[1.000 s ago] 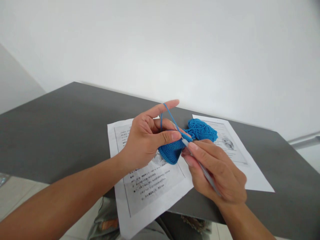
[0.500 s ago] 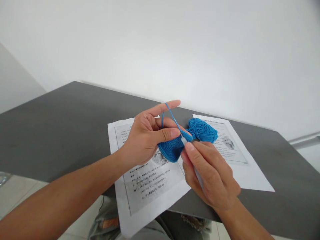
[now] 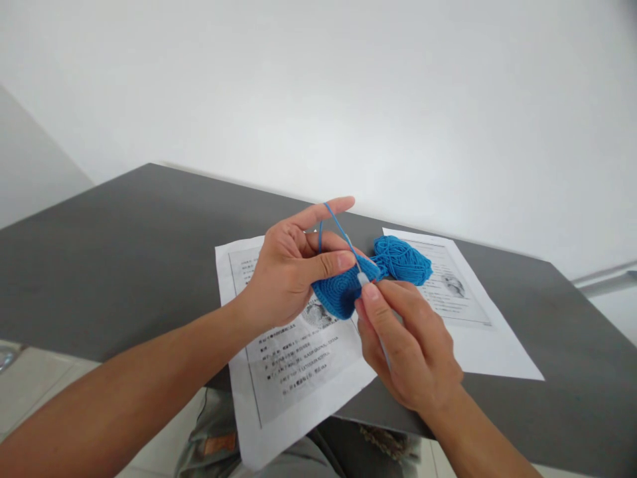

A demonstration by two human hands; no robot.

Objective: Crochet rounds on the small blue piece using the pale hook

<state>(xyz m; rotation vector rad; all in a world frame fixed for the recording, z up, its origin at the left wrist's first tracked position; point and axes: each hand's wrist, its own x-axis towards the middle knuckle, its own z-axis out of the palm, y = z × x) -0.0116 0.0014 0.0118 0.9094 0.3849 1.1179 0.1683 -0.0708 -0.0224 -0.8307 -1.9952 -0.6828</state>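
A round blue crochet piece (image 3: 338, 293) is pinched at its upper edge between the thumb and fingers of my left hand (image 3: 293, 265). Blue yarn (image 3: 340, 226) loops over that hand's raised index finger and slants down to the work. My right hand (image 3: 411, 342) is closed around a crochet hook (image 3: 363, 277) with a pale grip, its thin metal shaft at the edge of the piece. The hook's tip is hard to make out among the stitches and yarn. Just beyond the right hand lies a blue yarn ball (image 3: 404, 260).
A printed sheet (image 3: 298, 411) lies under my hands and overhangs the front edge of the dark table (image 3: 119, 265). Another printed sheet (image 3: 490, 348) is on the right, partly beneath the yarn ball. A white wall (image 3: 318, 99) rises behind the table.
My right hand and the hook have shifted slightly left, and the hook's grip stands more upright. My left hand with the crochet piece has moved a little left.
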